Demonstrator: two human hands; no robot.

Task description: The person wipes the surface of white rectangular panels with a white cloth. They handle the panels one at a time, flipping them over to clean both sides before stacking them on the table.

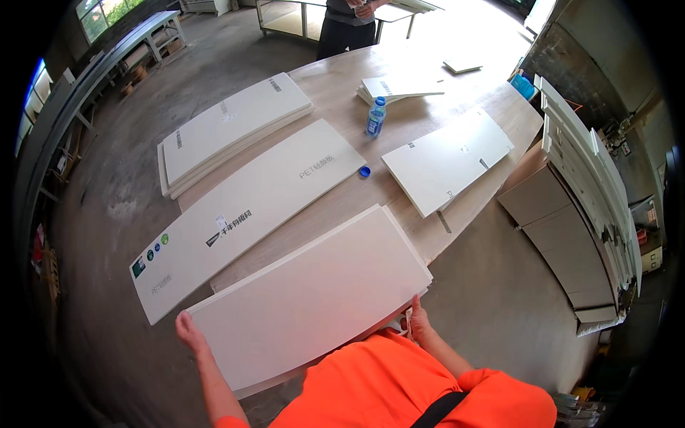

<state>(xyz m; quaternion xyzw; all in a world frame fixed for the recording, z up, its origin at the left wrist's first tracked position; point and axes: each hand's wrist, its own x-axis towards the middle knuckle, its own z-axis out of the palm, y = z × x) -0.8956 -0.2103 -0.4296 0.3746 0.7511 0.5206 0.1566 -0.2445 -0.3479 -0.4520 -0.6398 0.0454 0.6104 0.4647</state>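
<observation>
Both hands — left hand (190,333), right hand (418,322) — gripping white panel (307,299) ends, long board (250,214) alongside, bottle (376,117) and cap (364,171) beyond.

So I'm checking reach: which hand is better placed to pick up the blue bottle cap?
Probably the right hand: the blue cap lies nearer its side than the left hand, though both grip the white panel.

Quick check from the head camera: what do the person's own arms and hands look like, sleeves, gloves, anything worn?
Both hands are bare, with no gloves: the left hand and the right hand. The forearms are bare too. A bright orange short-sleeved shirt covers the upper arms, and a black strap crosses it. No watch or rings are visible.
</observation>
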